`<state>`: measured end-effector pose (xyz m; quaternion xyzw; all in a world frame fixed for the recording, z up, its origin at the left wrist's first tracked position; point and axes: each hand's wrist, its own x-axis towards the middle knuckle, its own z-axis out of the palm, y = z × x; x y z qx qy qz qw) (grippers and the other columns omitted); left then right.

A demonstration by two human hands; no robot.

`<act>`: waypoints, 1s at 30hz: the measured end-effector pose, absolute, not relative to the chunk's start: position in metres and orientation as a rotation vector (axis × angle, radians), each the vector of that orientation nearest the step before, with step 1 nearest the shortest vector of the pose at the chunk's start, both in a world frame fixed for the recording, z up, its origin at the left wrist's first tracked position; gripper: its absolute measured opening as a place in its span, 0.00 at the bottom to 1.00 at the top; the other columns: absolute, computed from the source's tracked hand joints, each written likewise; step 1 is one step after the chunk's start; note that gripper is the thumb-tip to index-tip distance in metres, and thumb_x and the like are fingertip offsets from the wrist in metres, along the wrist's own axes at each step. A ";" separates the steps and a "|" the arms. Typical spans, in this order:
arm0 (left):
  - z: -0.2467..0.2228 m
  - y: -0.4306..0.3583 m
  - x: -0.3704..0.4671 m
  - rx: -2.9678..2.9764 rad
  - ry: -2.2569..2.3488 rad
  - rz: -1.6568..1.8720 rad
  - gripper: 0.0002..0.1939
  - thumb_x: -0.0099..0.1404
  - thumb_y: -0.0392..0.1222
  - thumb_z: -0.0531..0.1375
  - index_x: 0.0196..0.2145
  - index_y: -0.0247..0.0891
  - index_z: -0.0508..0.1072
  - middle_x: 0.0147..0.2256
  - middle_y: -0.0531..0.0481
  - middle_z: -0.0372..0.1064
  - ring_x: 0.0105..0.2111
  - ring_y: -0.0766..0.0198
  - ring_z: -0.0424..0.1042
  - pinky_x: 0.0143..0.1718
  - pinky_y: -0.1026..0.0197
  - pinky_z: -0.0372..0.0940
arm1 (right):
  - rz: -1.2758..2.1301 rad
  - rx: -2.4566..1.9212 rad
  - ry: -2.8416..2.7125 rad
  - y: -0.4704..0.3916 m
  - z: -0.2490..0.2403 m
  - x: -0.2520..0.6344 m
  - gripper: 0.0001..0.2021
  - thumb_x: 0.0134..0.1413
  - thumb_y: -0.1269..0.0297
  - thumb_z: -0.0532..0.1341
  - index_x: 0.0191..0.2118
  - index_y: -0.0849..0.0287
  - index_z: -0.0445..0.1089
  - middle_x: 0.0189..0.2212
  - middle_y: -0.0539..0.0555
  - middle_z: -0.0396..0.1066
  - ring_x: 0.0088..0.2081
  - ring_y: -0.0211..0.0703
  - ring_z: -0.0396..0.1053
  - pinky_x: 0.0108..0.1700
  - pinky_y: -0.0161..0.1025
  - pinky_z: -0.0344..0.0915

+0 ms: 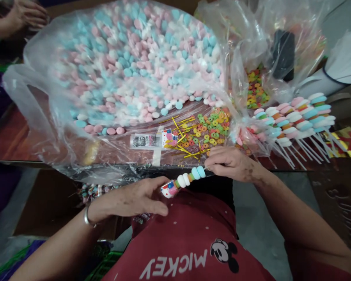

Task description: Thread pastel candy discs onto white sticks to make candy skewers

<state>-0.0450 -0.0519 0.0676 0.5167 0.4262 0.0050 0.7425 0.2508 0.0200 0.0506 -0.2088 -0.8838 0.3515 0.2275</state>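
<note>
A candy skewer (190, 178) with blue and white round candies and small green and orange rings hangs in front of the table edge. My right hand (226, 163) pinches its stick end, just right of the blue candies. At the other end sits a colourful printed wrapper (169, 189). Beside that wrapper is my left hand (139, 197), its thumb and fingers apart. Small ring candies (213, 127) and gold twist ties (190, 153) lie on the table beyond my hands. A stack of printed clear bags (146, 141) is left of them.
A large plastic bag of pastel candies (134, 58) covers much of the table (6, 144). Finished skewers (298, 117) are piled at the right, near a black object (283, 54) and a white container (318, 80). Another person's hand (25, 15) shows at upper left.
</note>
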 end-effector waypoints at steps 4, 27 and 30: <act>0.054 -0.055 -0.032 1.171 0.958 0.096 0.18 0.60 0.51 0.65 0.41 0.36 0.68 0.30 0.55 0.68 0.28 0.68 0.65 0.29 0.66 0.61 | 0.776 -0.499 -2.587 0.023 0.058 0.242 0.14 0.62 0.72 0.53 0.27 0.59 0.70 0.20 0.47 0.61 0.27 0.36 0.56 0.34 0.36 0.53; 0.050 -0.034 -0.028 0.992 0.857 0.114 0.24 0.51 0.44 0.72 0.41 0.38 0.65 0.23 0.61 0.65 0.18 0.75 0.61 0.18 0.71 0.59 | 0.693 -0.497 -2.632 0.028 0.063 0.242 0.13 0.62 0.71 0.53 0.27 0.58 0.69 0.20 0.47 0.62 0.28 0.36 0.56 0.35 0.36 0.52; 0.048 -0.031 -0.028 1.020 0.862 0.131 0.25 0.53 0.46 0.70 0.43 0.38 0.64 0.24 0.59 0.67 0.20 0.73 0.63 0.21 0.70 0.61 | 0.728 -0.488 -2.625 0.028 0.064 0.241 0.13 0.62 0.71 0.53 0.28 0.58 0.69 0.20 0.47 0.63 0.28 0.36 0.57 0.35 0.36 0.52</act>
